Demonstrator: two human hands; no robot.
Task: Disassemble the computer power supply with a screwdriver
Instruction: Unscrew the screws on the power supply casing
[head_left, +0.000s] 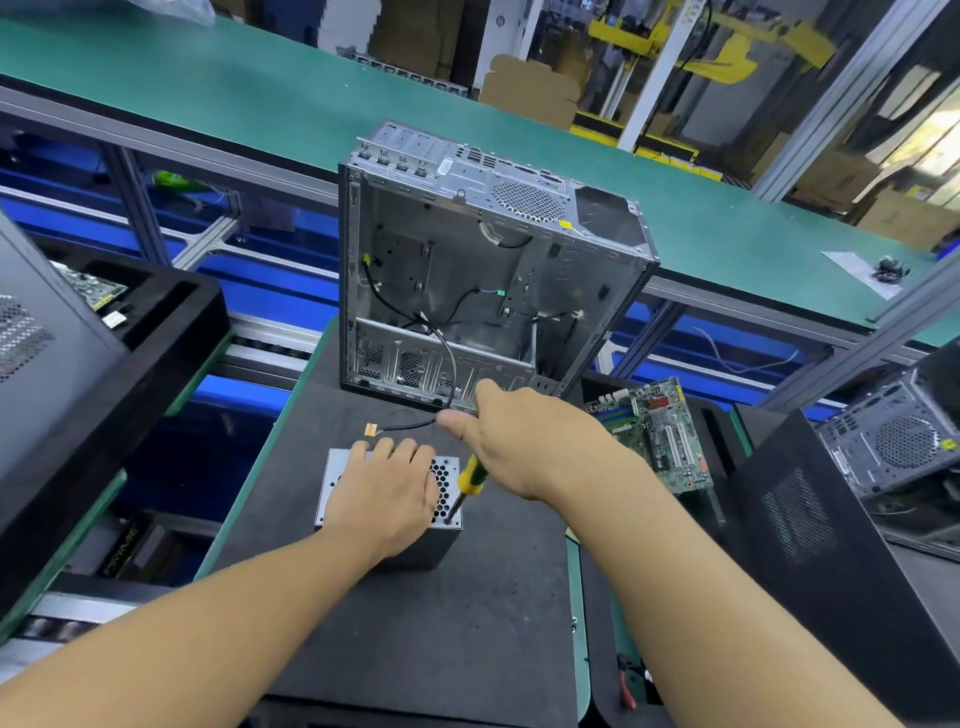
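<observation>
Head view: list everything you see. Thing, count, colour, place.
black work mat: 1, black, centre
metal power supply box: 1, grey, on the mat, under the left hand
yellow-green-handled screwdriver: 1, yellow-green, tip at the box's near right corner
open metal computer case: 1, grey, upright behind the box
thin cable: 1, black, runs from the case onto the mat
bare motherboard: 1, green, right of the mat
conveyor belt: 1, green, behind the case
cardboard boxes: several, brown, far background
left hand: 1, rests flat on the box
right hand: 1, grips the screwdriver
</observation>
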